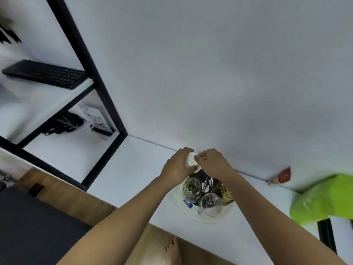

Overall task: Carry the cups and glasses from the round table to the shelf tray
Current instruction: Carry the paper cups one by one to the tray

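Head view: both hands, left point(176, 166) and right point(212, 162), clasp one white cup point(191, 161) above the far edge of a round white tray point(193, 214) on the white shelf point(133, 169). Tray holds a glass jar point(191, 188), an upturned clear glass point(211, 204) and an amber glass point(225, 191). Black keyboard point(44, 74) sits on an upper shelf.

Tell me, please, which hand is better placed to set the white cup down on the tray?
Left, probably. The left hand wraps the white cup just above the round tray; the right hand only touches it with its fingers.
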Demonstrator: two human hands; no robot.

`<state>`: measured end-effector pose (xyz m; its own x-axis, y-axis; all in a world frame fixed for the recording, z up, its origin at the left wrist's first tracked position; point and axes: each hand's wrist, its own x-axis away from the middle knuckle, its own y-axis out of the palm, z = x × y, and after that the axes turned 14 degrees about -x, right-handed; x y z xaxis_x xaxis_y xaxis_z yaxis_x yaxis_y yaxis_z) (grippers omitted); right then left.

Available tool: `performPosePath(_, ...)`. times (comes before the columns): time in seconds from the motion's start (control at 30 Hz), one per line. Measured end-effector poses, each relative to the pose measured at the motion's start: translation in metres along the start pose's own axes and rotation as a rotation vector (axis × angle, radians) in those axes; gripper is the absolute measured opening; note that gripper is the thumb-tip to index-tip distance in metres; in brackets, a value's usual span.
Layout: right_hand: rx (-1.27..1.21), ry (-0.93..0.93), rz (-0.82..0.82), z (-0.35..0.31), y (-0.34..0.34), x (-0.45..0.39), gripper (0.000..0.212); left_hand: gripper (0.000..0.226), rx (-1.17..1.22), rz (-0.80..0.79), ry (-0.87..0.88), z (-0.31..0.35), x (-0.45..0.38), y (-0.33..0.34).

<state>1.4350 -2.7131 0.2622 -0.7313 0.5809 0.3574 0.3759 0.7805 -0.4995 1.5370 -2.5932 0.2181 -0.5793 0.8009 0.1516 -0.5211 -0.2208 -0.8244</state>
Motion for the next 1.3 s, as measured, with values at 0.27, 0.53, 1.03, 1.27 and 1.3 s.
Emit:
performPosePath(0.27, 0.21, 0.07, -0.055, 0.015, 0.024, -0.024, 0.032, 0.053, -0.117, -0.102, 0.021, -0.023, -0.024, 0.017)
performPosePath(0.53, 0.615, 0.145, -0.174, 0.029, 0.046, -0.042, 0.034, 0.063, -0.121, -0.304, -0.02, -0.038, -0.039, 0.04)
performPosePath(1.03, 0.609, 0.1, -0.139, 0.007, 0.025, -0.039, 0.04, 0.055, -0.242, -0.354, 0.088, -0.028, -0.065, 0.012)
performPosePath(1.27, 0.361, -0.096, 0.015, -0.068, -0.037, -0.03, 0.042, 0.039, -0.326, -0.114, 0.14, 0.018, -0.081, -0.099)
performPosePath(1.3, 0.293, -0.164, 0.054, -0.083, -0.047, -0.026, 0.041, 0.038, -0.315, -0.057, 0.156, 0.027, -0.079, -0.119)
